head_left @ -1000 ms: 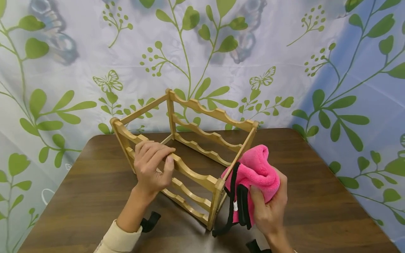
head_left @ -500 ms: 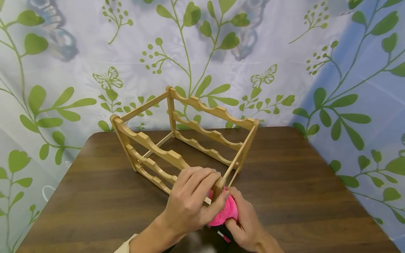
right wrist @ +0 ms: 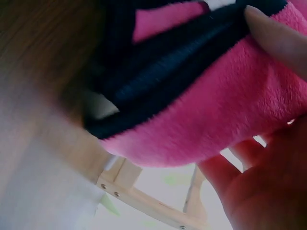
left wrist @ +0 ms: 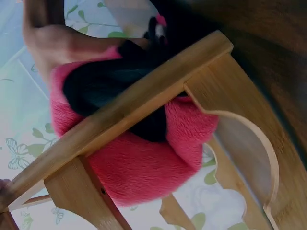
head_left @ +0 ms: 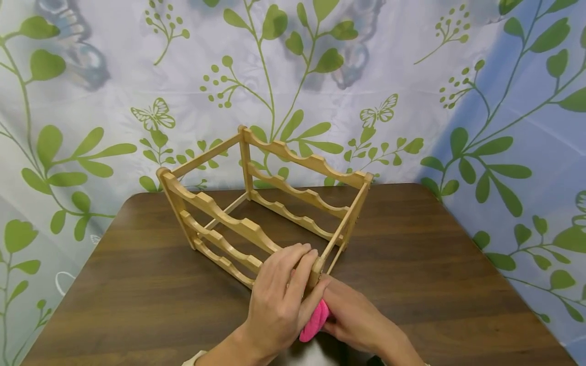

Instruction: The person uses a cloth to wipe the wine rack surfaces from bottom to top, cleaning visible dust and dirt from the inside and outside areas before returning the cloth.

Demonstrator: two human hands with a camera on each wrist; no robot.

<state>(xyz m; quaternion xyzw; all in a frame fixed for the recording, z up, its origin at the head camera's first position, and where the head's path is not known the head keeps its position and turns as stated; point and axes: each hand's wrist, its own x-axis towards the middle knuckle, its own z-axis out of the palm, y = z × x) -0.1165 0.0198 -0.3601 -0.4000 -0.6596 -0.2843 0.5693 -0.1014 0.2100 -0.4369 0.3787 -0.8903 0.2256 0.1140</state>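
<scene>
A light wooden wine rack [head_left: 249,229] with scalloped rails stands on the table, its near corner towards me. My left hand [head_left: 279,300] grips that corner, fingers draped over the top rail and thumb on the near side. Just below, my right hand [head_left: 359,315] holds a bunched pink plush cloth [head_left: 315,323] against the corner post, partly hidden behind the left hand. In the left wrist view the cloth [left wrist: 144,167] lies behind the wooden post [left wrist: 115,115], black edging folded over it. The right wrist view shows fingers and thumb around the cloth [right wrist: 206,105].
The rack takes up the middle of the brown wooden table [head_left: 435,274]. Behind the table hangs a pale curtain [head_left: 183,96] printed with green leaves and butterflies. Bare tabletop shows to the left and right of the rack.
My left hand has moved right along the top rail to the near corner. The right hand has brought the cloth from beside the rack in to the corner post, then slightly lower.
</scene>
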